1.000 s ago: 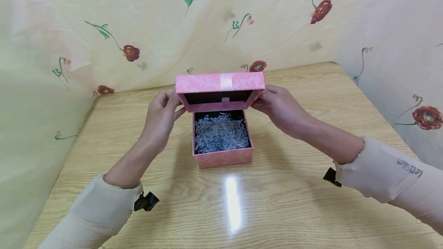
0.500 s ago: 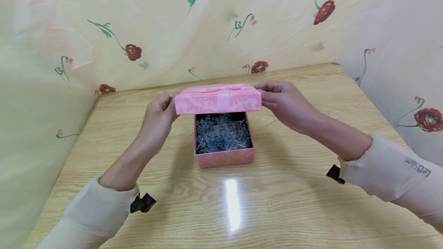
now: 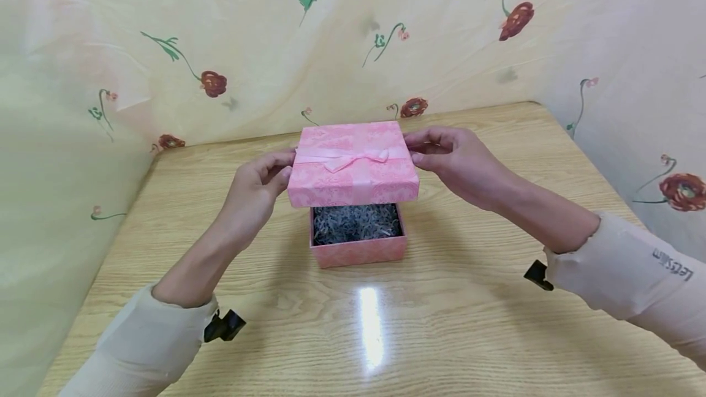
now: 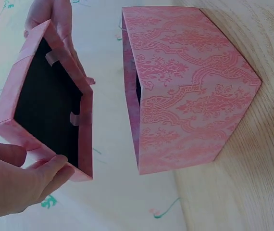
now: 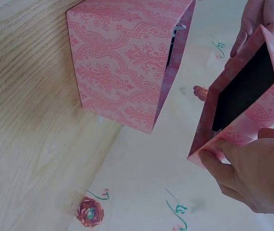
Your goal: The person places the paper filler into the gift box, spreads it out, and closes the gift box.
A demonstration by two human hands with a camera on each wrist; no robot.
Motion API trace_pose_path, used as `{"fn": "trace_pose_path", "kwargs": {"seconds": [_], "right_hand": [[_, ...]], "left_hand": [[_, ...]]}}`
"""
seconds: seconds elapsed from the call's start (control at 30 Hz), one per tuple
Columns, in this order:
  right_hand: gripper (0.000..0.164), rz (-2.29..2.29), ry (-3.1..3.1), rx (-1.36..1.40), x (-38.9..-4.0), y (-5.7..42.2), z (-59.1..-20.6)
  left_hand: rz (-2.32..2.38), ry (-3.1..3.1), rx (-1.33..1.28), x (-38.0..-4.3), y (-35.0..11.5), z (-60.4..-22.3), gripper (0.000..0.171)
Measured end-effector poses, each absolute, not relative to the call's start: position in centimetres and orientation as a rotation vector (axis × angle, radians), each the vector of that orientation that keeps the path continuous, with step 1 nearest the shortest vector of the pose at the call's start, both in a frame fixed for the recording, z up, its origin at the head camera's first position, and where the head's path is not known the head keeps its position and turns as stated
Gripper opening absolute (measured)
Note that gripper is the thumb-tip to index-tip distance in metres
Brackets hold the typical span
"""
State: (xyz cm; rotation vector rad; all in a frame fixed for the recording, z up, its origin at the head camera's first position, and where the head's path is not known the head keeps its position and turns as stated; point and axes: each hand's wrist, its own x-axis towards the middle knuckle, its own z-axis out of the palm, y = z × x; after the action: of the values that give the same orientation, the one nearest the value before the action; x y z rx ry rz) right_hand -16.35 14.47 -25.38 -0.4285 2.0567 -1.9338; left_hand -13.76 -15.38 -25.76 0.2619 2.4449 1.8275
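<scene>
Both hands hold a pink patterned box lid (image 3: 353, 185) with a ribbon bow (image 3: 355, 159) on top. It hovers above the matching pink box (image 3: 358, 254) and hides the box's rear part. My left hand (image 3: 250, 192) grips the lid's left side between thumb and fingers; my right hand (image 3: 460, 167) pinches its right side. Shredded grey-blue paper (image 3: 355, 223) fills the box. From the left wrist view, the lid's dark inside (image 4: 48, 91) shows, and a gap separates the lid from the box (image 4: 190, 91). The right wrist view shows the same gap.
The box stands on a wood-grain table (image 3: 298, 336). A pale curtain (image 3: 248, 29) with printed red flowers hangs behind and at both sides. A small black device (image 3: 224, 325) sits at the left sleeve cuff, another black device (image 3: 538, 275) at the right.
The lid has tipped from showing its dark inside to showing its bow-topped upper face. Its front edge has come down and nearer, covering more of the box. Both hands have kept their hold.
</scene>
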Motion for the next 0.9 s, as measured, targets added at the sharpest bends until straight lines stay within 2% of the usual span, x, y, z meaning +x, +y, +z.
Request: {"fn": "trace_pose_path", "kwargs": {"seconds": [0.53,0.9], "right_hand": [[0.03,-1.844,2.17,-0.467,-16.2,14.5,-25.3],[0.026,-1.842,2.094,-0.461,-16.3,14.4,-26.9]], "left_hand": [[1.779,2.446,0.281,-13.4,-15.5,-26.3,0.028],[1.72,2.461,0.281,-13.1,-15.8,-27.8,0.024]]}}
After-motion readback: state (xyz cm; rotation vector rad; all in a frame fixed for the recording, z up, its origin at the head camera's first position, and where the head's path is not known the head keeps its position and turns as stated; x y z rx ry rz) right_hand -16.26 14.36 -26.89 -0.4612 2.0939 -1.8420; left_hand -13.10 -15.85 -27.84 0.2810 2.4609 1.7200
